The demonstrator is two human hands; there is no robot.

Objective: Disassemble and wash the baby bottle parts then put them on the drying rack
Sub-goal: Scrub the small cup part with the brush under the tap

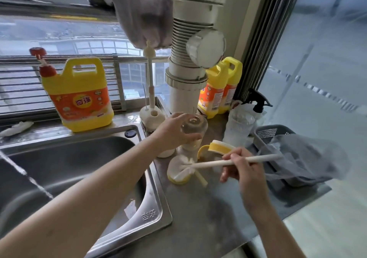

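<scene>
Bottle (195, 126), clear-walled, is over the steel table (208, 208) between the sink (79, 158) and the basket (274, 131), with its loose parts close by. The raised sink rim bounds the table on the left, and the table's edge falls away just past the basket. Open room is the bare strip nearest the viewer; a jug (79, 94) and a brush stand (152, 116) crowd the back. The bottle is judged light, rigid and slippery if wet, so it is best held round mid-body. The left hand (170, 130) does so, its grip curled round the wall; whether the base touches the table cannot be told. The right hand (244, 170) has its grip pinched on the stiff handle of the brush (218, 163), whose soft head lies on the yellow lid (176, 180). A small, hard ring (220, 147) lies just beside the bottle. The thin straw (201, 179) touches the lid and probably rolls.
</scene>
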